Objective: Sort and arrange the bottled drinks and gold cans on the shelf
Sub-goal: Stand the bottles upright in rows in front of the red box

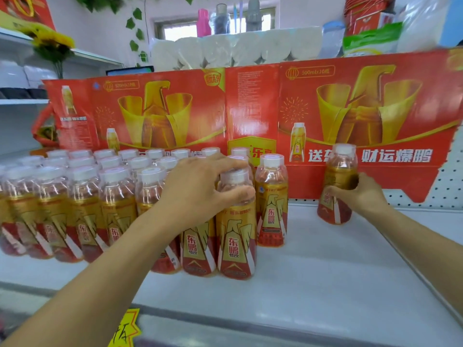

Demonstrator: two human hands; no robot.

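Note:
Several gold-and-red drink bottles [82, 204] with white caps stand packed in rows on the left half of the white shelf [325, 276]. My left hand [200, 189] grips the neck of the front bottle [236, 246] at the right end of that block. Another bottle [271, 204] stands just behind it. My right hand [360, 194] holds a lone bottle [338, 171] upright on the shelf, apart at the right near the back. No gold cans are visible.
A red-and-gold flattened carton [250, 116] lines the back of the shelf. Paper rolls [225, 50] and assorted goods sit above it. A yellow price tag [125, 329] hangs on the front edge. Pegboard [448, 186] shows at the right.

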